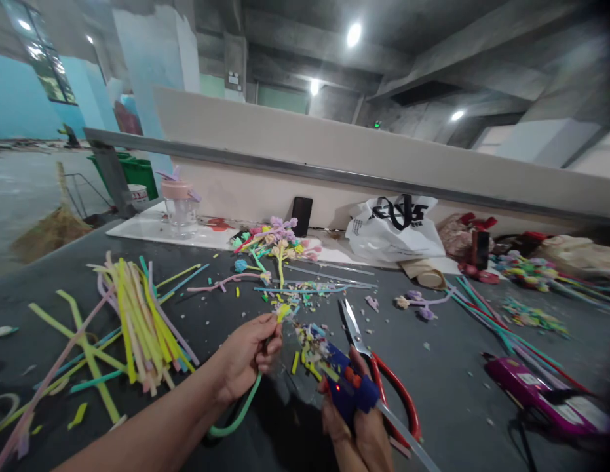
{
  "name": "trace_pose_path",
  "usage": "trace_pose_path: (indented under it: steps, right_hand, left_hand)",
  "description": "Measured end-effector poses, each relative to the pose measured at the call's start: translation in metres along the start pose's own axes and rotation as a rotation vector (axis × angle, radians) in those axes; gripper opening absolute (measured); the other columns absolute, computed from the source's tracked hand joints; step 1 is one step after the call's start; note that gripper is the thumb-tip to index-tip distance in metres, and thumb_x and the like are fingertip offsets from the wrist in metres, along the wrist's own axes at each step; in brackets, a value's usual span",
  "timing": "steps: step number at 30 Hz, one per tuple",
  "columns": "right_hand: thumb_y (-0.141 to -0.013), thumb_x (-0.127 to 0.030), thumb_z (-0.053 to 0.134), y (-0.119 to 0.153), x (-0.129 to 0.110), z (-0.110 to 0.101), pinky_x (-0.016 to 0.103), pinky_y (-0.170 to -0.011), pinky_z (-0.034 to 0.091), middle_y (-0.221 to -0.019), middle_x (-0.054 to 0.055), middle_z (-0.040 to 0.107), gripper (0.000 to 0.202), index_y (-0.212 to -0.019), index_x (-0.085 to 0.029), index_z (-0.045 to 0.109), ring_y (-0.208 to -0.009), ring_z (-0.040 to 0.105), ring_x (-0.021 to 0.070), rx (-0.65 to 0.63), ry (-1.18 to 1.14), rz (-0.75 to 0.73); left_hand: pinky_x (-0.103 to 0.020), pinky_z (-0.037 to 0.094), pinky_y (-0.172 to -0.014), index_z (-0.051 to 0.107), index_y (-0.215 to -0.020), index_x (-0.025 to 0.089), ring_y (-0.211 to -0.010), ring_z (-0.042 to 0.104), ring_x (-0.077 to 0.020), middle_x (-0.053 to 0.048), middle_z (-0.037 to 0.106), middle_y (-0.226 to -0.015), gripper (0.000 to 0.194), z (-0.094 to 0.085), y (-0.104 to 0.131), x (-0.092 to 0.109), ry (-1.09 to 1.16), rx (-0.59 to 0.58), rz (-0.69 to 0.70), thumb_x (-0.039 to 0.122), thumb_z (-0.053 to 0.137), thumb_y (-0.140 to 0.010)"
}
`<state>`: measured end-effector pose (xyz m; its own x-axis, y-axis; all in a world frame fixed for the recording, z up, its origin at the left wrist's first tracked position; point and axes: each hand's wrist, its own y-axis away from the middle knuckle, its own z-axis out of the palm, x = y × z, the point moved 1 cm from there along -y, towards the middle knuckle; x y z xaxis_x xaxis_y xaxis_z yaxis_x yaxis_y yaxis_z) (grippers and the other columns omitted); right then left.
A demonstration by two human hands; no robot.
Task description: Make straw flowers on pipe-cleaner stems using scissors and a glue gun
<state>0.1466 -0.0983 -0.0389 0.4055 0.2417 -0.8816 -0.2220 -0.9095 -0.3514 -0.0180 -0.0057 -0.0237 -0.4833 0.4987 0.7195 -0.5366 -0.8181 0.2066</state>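
My left hand [250, 351] pinches a green stem [240, 416] with a small yellow piece [284, 311] at its top. The stem curves down below the hand. My right hand [356, 426] is wrapped round a blue glue gun [351, 377], whose nozzle end is hard to make out among small bits. A clear glue stick [407, 436] runs out of its back. Just right of the glue gun lie scissors with red handles [396, 400], blades apart. Coloured scraps [309, 288] are scattered beyond both hands.
At the left lies a pile of coloured strips [145, 321]. Finished-looking fuzzy flowers [278, 239], a dark phone [301, 216], a clear cup [181, 210] and a white bag [396, 229] stand along the back. A purple tool [545, 396] lies at the right.
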Motion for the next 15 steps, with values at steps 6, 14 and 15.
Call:
trace_pose_path:
  steps: [6, 14, 15]
  right_hand:
    - [-0.082, -0.044, 0.047, 0.0056, 0.0041, 0.0055, 0.034, -0.08, 0.048, -0.093, 0.007, 0.063, 0.057, -0.133, -0.022, 0.036, -0.083, 0.06, 0.0229, 0.057, 0.074, 0.002]
    - [-0.08, -0.047, 0.048, 0.0064, 0.0066, 0.0053, 0.032, -0.078, 0.049, -0.099, 0.008, 0.063, 0.058, -0.132, -0.021, 0.038, -0.086, 0.061, 0.0236, 0.096, 0.085, -0.014]
    - [-0.081, -0.047, 0.048, 0.0059, 0.0067, 0.0057, 0.032, -0.078, 0.049, -0.1, 0.008, 0.063, 0.059, -0.132, -0.021, 0.037, -0.086, 0.061, 0.0237, 0.092, 0.072, -0.016]
  left_hand:
    - [-0.016, 0.013, -0.035, 0.043, -0.067, 0.017, -0.032, 0.019, -0.0013, 0.008, 0.036, -0.046, 0.017, 0.0023, 0.0014, 0.0005, 0.008, -0.012, -0.026, 0.027, 0.05, -0.079]
    - [-0.015, 0.013, -0.035, 0.045, -0.067, 0.016, -0.032, 0.017, -0.0013, 0.008, 0.035, -0.045, 0.018, -0.0006, 0.0011, 0.0005, 0.081, -0.014, -0.077, 0.024, 0.044, -0.083]
    - [-0.015, 0.013, -0.035, 0.045, -0.067, 0.015, -0.033, 0.017, -0.0013, 0.008, 0.035, -0.044, 0.018, -0.0017, 0.0006, 0.0003, 0.097, -0.015, -0.084, 0.024, 0.044, -0.083]
